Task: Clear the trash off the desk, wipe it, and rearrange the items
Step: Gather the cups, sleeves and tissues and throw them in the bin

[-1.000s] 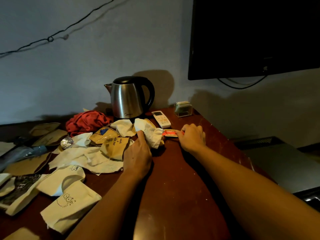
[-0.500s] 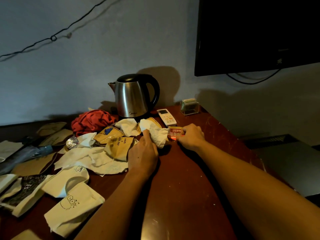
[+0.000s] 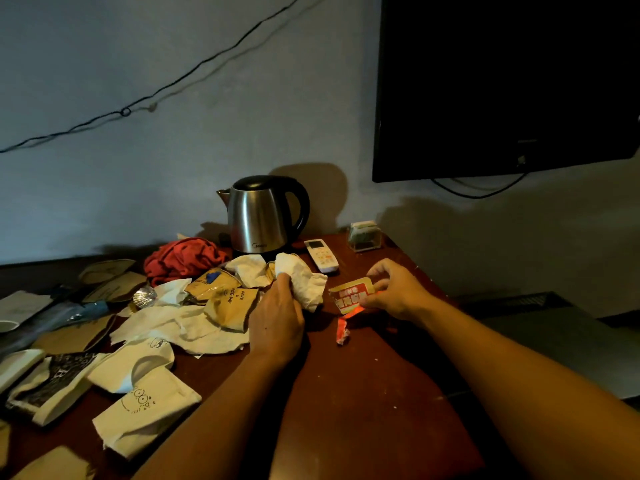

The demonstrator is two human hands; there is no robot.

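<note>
Fingers of left hand (image 3: 277,317), centre of frame: curled round crumpled white tissue (image 3: 304,284), thumb on top, wad held at edge of paper pile. Fingers of right hand (image 3: 394,292), right of centre: thumb and forefinger pinching red-and-tan sachet wrapper (image 3: 351,294), lifted just above desk (image 3: 363,393); remaining fingers loosely bent. Torn red scrap (image 3: 342,332) lying on desk directly below wrapper, between both hands. Writing on wrapper: white characters on red band, not legible. Brown paper sleeve (image 3: 230,304) left of left hand: "HAVE A NICE DAY", partly covered. White paper bag (image 3: 145,410), lower left of frame: cartoon goggle-eyed face, letters too small to read. Steel kettle (image 3: 261,216), upper centre at back of desk: small logo near base, illegible. White remote control (image 3: 322,255) right of kettle, near tissue. Red cloth (image 3: 180,258) left of kettle, bunched. Clear card holder (image 3: 364,235) at back right corner of desk.
</note>
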